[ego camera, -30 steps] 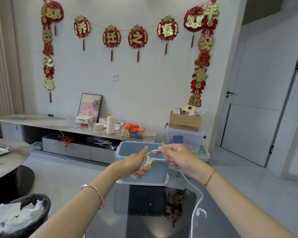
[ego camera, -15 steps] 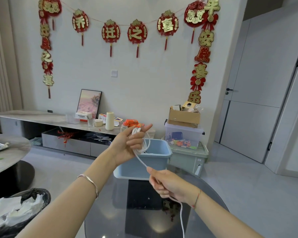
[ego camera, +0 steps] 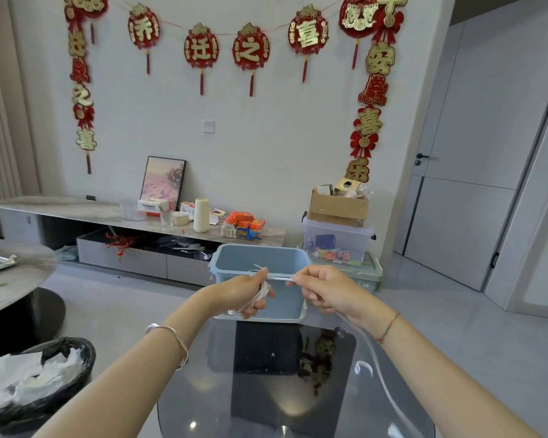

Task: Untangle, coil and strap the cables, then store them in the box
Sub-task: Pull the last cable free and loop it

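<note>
Spanning the gap between the hands at mid-frame, the white cable (ego camera: 279, 278) lies level — left hand (ego camera: 244, 290) clutches the coiled bundle, right hand (ego camera: 328, 290) pinches the strand just beside it — slack trailing toward lower right, blue box (ego camera: 260, 247) just behind.

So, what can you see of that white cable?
Thin, white and smooth, plastic-looking, the cable is partly coiled: several loops sit bunched in the left hand, a short taut stretch runs to the right hand, whose fingers pinch it, and the rest hangs down over the glass table. It is held before the blue box.
</note>
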Available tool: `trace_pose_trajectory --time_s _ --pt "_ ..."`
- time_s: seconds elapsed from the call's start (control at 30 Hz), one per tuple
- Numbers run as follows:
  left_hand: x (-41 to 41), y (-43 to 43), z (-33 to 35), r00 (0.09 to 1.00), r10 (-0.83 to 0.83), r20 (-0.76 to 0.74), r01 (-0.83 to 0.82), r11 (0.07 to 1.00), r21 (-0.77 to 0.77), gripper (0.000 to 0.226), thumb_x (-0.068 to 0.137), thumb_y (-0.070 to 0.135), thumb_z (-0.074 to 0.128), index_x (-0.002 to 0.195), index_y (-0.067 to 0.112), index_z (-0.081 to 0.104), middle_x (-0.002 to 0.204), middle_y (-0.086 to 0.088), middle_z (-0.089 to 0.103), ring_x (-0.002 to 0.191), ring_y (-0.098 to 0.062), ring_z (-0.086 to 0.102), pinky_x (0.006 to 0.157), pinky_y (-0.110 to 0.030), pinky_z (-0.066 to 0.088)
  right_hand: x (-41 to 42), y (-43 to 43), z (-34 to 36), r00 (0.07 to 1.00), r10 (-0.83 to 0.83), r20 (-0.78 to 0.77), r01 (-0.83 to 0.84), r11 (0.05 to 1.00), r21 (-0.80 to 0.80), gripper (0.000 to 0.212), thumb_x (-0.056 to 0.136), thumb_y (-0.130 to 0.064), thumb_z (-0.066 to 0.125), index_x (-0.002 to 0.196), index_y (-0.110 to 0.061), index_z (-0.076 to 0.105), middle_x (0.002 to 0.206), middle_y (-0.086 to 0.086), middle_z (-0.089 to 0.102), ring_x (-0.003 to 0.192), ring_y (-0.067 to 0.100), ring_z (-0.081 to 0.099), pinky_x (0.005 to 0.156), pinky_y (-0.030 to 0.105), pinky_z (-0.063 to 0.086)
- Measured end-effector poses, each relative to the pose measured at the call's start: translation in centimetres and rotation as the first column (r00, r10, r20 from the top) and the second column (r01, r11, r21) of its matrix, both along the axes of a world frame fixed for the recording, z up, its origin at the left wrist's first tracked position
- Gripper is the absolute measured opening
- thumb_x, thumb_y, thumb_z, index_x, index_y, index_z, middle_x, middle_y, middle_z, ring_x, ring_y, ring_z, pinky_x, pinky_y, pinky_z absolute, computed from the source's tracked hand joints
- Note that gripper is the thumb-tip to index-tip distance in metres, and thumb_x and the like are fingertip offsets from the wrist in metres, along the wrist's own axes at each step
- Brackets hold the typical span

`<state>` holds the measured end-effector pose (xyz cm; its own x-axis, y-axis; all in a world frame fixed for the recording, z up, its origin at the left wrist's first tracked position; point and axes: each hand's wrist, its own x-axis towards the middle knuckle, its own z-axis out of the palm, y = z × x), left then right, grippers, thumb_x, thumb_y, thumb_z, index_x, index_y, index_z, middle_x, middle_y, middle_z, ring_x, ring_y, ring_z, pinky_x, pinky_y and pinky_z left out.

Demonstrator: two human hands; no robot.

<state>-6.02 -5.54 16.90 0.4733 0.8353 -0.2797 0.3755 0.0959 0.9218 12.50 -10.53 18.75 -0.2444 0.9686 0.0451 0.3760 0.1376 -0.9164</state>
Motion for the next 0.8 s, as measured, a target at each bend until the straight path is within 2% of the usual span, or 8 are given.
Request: trace_pose_trajectory --time_s 0.07,0.23,0.37,0.47,0.53,0.6,0.7,0.8 --pt "0.5 0.3 -0.5 0.974 0.132 0.185 -0.134 0.991 0.0 0.052 0.104 0.042 0.016 0.105 0.006 0.053 0.062 -0.004 0.041 0.049 -0.013 0.034 0.05 -0.024 0.029 -0.7 -0.8 -0.1 0.999 0.049 0.002 -0.049 0.999 0.005 0.021 0.099 -0.021 0.046 0.102 -0.004 0.06 0.052 -0.003 0.041 0.038 0.006 0.026 0.037 0.016 0.023" --pt "1.5 0.7 0.0 0.823 0.218 0.524 -0.208 0.975 -0.079 0.052 0.106 0.034 0.018 0.122 -0.002 0.054 0.073 -0.006 0.055 0.058 -0.017 0.058 0.06 -0.026 0.049 -2.7 -2.3 -2.0 0.982 0.188 -0.01 -0.188 0.982 -0.009 0.018 0.102 -0.02 0.038 0.094 -0.007 0.048 0.052 -0.001 0.049 0.037 0.01 0.035 0.041 0.02 0.033" --pt "1.2 0.8 2.1 0.548 0.22 0.807 -0.066 0.973 -0.22 0.049 0.105 0.029 0.021 0.121 -0.004 0.053 0.059 0.001 0.056 0.05 -0.011 0.061 0.05 -0.019 0.052 -2.9 -2.3 -3.7 0.956 0.221 -0.193 -0.238 0.969 -0.072 0.033 0.103 -0.028 0.036 0.083 -0.007 0.052 0.053 0.002 0.053 0.038 0.012 0.04 0.046 0.024 0.036" --pt "0.2 0.6 3.5 0.4 0.183 0.898 0.169 0.948 -0.269 0.044 0.1 0.026 0.029 0.119 -0.002 0.056 0.05 0.007 0.039 0.035 -0.002 0.033 0.036 -0.013 0.033 -2.5 -1.8 -4.8 0.928 0.252 -0.274 -0.29 0.951 -0.104 0.041 0.099 -0.039 0.04 0.076 -0.009 0.057 0.052 0.001 0.047 0.041 0.012 0.037 0.049 0.023 0.036" --pt "-0.7 0.2 4.0 0.435 0.059 0.899 0.323 0.921 -0.217 0.042 0.095 0.025 0.033 0.114 -0.001 0.061 0.05 0.009 0.026 0.034 -0.004 0.018 0.033 -0.016 0.021 -2.2 -1.3 -5.3 0.939 0.255 -0.229 -0.289 0.949 -0.126 0.044 0.095 -0.046 0.046 0.067 -0.013 0.056 0.05 -0.001 0.039 0.042 0.011 0.032 0.049 0.021 0.034" --pt "-1.4 -0.2 4.0 0.569 -0.107 0.815 0.418 0.891 -0.174 0.047 0.095 0.028 0.031 0.106 0.0 0.067 0.051 0.009 0.021 0.033 -0.005 0.015 0.032 -0.019 0.015 -1.6 -0.7 -5.6 0.972 0.199 -0.125 -0.216 0.966 -0.14 0.046 0.09 -0.052 0.053 0.058 -0.018 0.049 0.05 -0.003 0.029 0.043 0.01 0.026 0.049 0.019 0.03" --pt "-2.1 -0.4 3.4 0.751 -0.333 0.57 0.522 0.829 -0.203 0.058 0.098 0.036 0.022 0.107 0.0 0.067 0.051 0.007 0.022 0.035 -0.003 0.014 0.035 -0.013 0.018 0.0 0.4 -5.4 0.996 0.049 -0.07 -0.058 0.99 -0.13 0.044 0.082 -0.051 0.064 0.06 -0.02 0.041 0.053 -0.005 0.024 0.046 0.01 0.018 0.046 0.02 0.018" --pt "-2.1 -0.4 2.5 0.834 -0.467 0.293 0.543 0.789 -0.288 0.066 0.099 0.048 0.014 0.12 0.002 0.056 0.048 0.009 0.03 0.037 -0.005 0.015 0.04 -0.015 0.019 1.2 1.1 -4.0 0.994 -0.032 -0.103 0.02 0.993 -0.117 0.033 0.081 -0.045 0.064 0.069 -0.016 0.054 0.052 -0.006 0.023 0.046 0.009 0.016 0.043 0.019 0.016"
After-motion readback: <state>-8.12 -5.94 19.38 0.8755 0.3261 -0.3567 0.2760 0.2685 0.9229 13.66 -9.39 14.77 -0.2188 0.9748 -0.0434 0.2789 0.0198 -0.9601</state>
